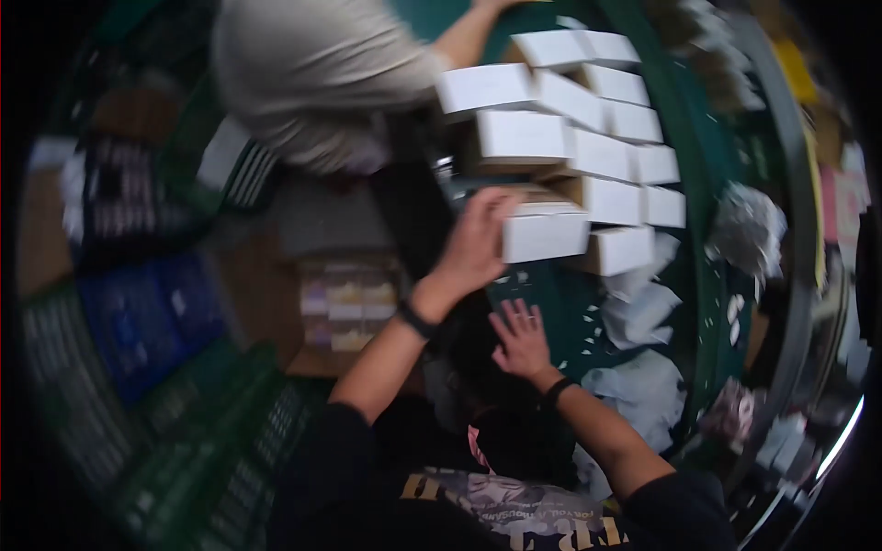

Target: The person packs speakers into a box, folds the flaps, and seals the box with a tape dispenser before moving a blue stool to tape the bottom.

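My left hand (478, 239) is closed on the left end of a white cardboard box (546, 237), the nearest one in the left column of several such boxes. Its fingers lie over the box's top left corner, and the thumb side is blurred. Below and to the right, my right hand (524, 340) hovers over or rests on the green work surface (551, 286) with its fingers spread and nothing in it. White boxes (613, 200) stand in rows just beyond both hands. Small white paper scraps (588, 342) lie right of my right hand.
A co-worker in a light shirt (322, 69) leans in at the far left, one arm reaching over the table. Crumpled white paper (643, 312) and clear plastic wrap (749, 225) lie at the right. Green crates (230, 441), a blue crate (152, 312) and an open carton (349, 303) stand left.
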The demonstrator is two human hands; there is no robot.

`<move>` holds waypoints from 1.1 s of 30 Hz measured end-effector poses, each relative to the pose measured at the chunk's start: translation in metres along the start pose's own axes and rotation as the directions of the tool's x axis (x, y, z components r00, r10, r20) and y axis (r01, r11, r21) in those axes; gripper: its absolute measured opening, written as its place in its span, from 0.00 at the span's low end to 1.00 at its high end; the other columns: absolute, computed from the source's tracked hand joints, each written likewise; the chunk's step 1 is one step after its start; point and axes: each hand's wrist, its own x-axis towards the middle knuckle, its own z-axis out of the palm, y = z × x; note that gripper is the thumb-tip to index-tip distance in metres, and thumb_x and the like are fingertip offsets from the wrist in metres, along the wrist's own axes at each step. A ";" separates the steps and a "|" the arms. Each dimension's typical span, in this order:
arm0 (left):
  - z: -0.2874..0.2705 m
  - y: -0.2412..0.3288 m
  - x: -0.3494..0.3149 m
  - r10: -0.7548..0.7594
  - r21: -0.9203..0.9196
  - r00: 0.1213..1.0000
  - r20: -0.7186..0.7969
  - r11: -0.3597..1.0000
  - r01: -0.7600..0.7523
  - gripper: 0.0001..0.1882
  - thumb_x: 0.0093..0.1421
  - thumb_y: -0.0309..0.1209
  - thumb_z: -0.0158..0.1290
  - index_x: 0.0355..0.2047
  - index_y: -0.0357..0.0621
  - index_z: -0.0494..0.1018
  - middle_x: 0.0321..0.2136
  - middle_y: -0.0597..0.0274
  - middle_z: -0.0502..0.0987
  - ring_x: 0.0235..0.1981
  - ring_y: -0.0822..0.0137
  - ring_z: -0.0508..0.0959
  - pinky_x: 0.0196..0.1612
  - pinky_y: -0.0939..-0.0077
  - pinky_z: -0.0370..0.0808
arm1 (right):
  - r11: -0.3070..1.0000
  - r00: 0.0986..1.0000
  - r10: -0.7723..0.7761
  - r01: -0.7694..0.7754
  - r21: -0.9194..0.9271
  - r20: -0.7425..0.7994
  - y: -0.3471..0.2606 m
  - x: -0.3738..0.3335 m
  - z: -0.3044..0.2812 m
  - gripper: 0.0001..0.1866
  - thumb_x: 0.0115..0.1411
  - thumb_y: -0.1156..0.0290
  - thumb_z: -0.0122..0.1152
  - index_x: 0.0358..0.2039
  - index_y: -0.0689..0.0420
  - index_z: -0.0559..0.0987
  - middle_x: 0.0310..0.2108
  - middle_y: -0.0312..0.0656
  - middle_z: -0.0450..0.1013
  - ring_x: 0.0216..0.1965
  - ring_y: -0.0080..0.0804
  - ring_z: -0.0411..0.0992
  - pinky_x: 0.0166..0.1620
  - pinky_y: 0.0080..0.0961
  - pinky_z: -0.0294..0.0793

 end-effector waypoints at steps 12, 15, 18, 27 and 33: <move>-0.140 -0.020 -0.193 -0.802 -0.732 0.594 -0.064 0.442 0.519 0.43 0.48 0.34 0.69 0.62 0.38 0.59 0.54 0.56 0.72 0.56 0.63 0.71 0.60 0.64 0.69 | 0.992 0.998 -0.059 0.061 -0.114 0.014 -0.009 0.000 0.010 0.42 0.47 0.62 0.59 0.65 0.57 0.62 0.69 0.63 0.47 0.70 0.67 0.41 0.69 0.63 0.40; -0.171 -0.071 -0.262 -0.868 -0.682 0.406 -0.286 0.482 0.551 0.47 0.51 0.37 0.68 0.67 0.37 0.57 0.57 0.52 0.71 0.57 0.62 0.72 0.60 0.66 0.69 | 0.984 0.999 -0.051 0.052 -0.169 0.011 0.007 -0.005 0.004 0.42 0.48 0.62 0.58 0.65 0.57 0.62 0.69 0.62 0.47 0.70 0.67 0.42 0.69 0.63 0.40; -0.210 -0.150 -0.373 -0.791 -0.150 0.437 -0.427 0.539 0.829 0.46 0.52 0.37 0.67 0.67 0.36 0.57 0.60 0.46 0.70 0.58 0.61 0.72 0.60 0.69 0.69 | 0.986 0.997 -0.075 0.075 -0.147 0.003 -0.006 -0.002 0.014 0.42 0.47 0.62 0.58 0.65 0.57 0.62 0.69 0.62 0.47 0.70 0.67 0.42 0.68 0.64 0.40; -0.195 -0.308 -0.412 -0.942 -0.342 0.247 -0.227 0.314 0.886 0.47 0.51 0.40 0.68 0.67 0.41 0.58 0.54 0.43 0.74 0.55 0.59 0.75 0.59 0.69 0.68 | 0.979 0.996 -0.081 0.084 -0.186 0.020 0.000 -0.004 0.021 0.43 0.48 0.62 0.57 0.66 0.58 0.60 0.69 0.65 0.45 0.70 0.69 0.41 0.68 0.65 0.39; -0.126 -0.273 -0.395 -0.831 0.272 0.234 -0.504 0.104 0.957 0.55 0.43 0.42 0.71 0.69 0.50 0.54 0.59 0.40 0.63 0.59 0.42 0.65 0.61 0.53 0.65 | 0.970 0.996 -0.081 0.086 -0.227 0.033 0.007 -0.005 0.016 0.43 0.49 0.62 0.56 0.67 0.58 0.59 0.69 0.66 0.43 0.69 0.73 0.40 0.68 0.66 0.39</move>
